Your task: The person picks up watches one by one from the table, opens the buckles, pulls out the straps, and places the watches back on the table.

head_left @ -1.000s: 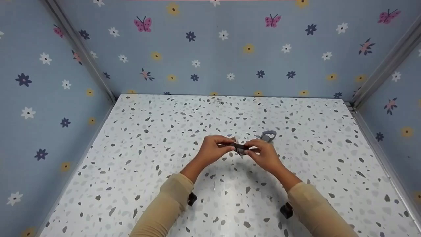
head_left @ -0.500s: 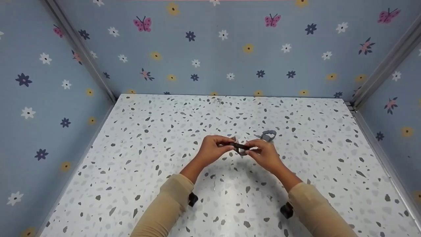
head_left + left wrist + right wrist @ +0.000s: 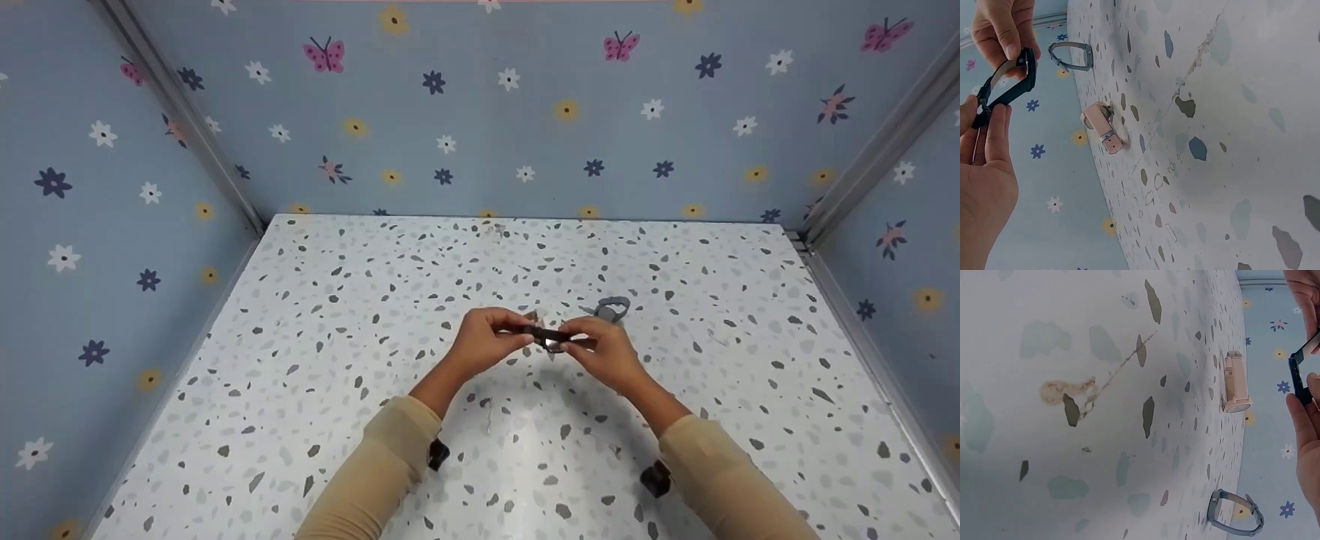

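Note:
Both hands hold a black wristwatch [image 3: 553,335] between them above the table. My left hand [image 3: 487,341] pinches one end between thumb and fingers. At the other end, the thumb and fingers of my right hand [image 3: 606,351] pinch the strap. Seen from the left wrist, the black watch is bent into an open loop, its strap curving up to the right hand. A pink watch [image 3: 1102,125] lies on the table beyond the hands, mostly hidden in the head view. Just past the right hand lies a grey-blue watch [image 3: 613,307] with its strap looped.
The white speckled table [image 3: 375,285] is enclosed by blue flowered panels [image 3: 487,112] at the back and both sides. A crack and a brownish stain [image 3: 1061,391] mark its surface. Small black devices [image 3: 655,478] sit at both wrists.
Both hands stay in place. The black watch tilts slightly between the fingers, and a bright reflection now shows on it.

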`<act>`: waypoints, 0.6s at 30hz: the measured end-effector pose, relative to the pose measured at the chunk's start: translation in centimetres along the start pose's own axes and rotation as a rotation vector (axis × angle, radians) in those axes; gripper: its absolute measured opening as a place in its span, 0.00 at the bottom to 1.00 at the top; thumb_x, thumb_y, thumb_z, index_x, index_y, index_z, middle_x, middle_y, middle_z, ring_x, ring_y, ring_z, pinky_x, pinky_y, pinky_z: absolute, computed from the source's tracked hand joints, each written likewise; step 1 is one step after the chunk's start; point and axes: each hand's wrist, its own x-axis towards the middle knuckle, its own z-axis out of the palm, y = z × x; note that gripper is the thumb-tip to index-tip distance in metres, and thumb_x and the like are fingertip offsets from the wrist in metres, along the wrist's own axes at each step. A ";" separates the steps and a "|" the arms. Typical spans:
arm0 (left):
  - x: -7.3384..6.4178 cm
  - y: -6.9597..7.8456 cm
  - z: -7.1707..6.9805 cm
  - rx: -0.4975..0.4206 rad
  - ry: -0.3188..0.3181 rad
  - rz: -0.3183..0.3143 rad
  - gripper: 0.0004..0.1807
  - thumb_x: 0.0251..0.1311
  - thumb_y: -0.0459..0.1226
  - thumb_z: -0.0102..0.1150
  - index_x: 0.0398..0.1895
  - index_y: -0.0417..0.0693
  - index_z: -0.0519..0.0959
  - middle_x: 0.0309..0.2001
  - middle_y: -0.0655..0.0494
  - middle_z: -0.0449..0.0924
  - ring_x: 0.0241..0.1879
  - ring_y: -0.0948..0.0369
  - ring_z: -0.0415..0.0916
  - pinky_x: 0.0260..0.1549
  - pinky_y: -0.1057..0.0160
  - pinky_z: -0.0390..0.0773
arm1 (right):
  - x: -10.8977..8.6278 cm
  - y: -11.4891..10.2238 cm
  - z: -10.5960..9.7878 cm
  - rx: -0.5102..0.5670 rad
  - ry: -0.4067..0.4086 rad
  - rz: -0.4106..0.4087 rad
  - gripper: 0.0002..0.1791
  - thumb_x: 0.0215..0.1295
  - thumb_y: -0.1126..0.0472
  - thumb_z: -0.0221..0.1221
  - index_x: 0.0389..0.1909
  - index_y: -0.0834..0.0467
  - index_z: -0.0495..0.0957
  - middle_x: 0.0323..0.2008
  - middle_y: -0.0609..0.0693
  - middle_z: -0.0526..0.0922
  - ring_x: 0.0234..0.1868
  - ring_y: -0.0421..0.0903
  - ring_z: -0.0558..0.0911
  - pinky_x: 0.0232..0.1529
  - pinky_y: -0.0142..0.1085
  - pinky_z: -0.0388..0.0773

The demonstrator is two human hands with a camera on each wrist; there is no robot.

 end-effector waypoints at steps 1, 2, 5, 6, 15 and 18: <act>0.0 0.1 0.0 -0.006 -0.006 -0.003 0.09 0.56 0.23 0.65 0.40 0.28 0.83 0.43 0.37 0.83 0.44 0.49 0.83 0.39 0.63 0.84 | 0.0 -0.1 0.0 -0.003 0.000 -0.003 0.10 0.56 0.80 0.63 0.40 0.73 0.81 0.42 0.65 0.82 0.48 0.60 0.81 0.47 0.36 0.83; 0.0 0.1 0.0 -0.011 -0.013 -0.005 0.08 0.55 0.23 0.65 0.40 0.28 0.83 0.42 0.37 0.83 0.43 0.48 0.83 0.40 0.62 0.84 | 0.0 -0.1 0.1 -0.005 0.000 -0.007 0.10 0.56 0.80 0.63 0.40 0.74 0.81 0.42 0.65 0.82 0.47 0.60 0.81 0.46 0.36 0.83; 0.4 -1.2 0.0 -0.005 -0.019 -0.002 0.10 0.54 0.23 0.67 0.40 0.29 0.83 0.40 0.39 0.83 0.42 0.49 0.83 0.40 0.62 0.84 | -0.1 -0.1 0.4 -0.022 0.004 -0.019 0.09 0.55 0.80 0.63 0.38 0.73 0.81 0.40 0.64 0.82 0.46 0.60 0.82 0.46 0.37 0.83; 0.5 -1.7 0.1 0.000 -0.018 -0.002 0.10 0.53 0.24 0.68 0.40 0.30 0.84 0.40 0.40 0.83 0.42 0.50 0.83 0.40 0.62 0.85 | -0.1 -0.1 0.5 -0.024 0.002 -0.026 0.09 0.55 0.81 0.63 0.38 0.73 0.80 0.40 0.65 0.82 0.46 0.60 0.82 0.46 0.37 0.83; 0.9 -3.5 -0.1 0.053 -0.004 0.024 0.11 0.52 0.30 0.72 0.40 0.39 0.87 0.37 0.46 0.85 0.36 0.55 0.84 0.36 0.62 0.85 | -0.1 -0.3 0.8 -0.037 -0.016 -0.038 0.09 0.56 0.80 0.63 0.39 0.72 0.81 0.40 0.63 0.82 0.45 0.59 0.83 0.46 0.37 0.83; 0.9 -3.3 -0.2 0.046 -0.004 0.016 0.10 0.53 0.31 0.72 0.40 0.43 0.88 0.36 0.49 0.86 0.34 0.57 0.85 0.35 0.62 0.85 | 0.1 -0.3 0.7 -0.032 -0.023 -0.012 0.10 0.57 0.79 0.63 0.40 0.72 0.81 0.41 0.63 0.83 0.46 0.58 0.83 0.47 0.36 0.83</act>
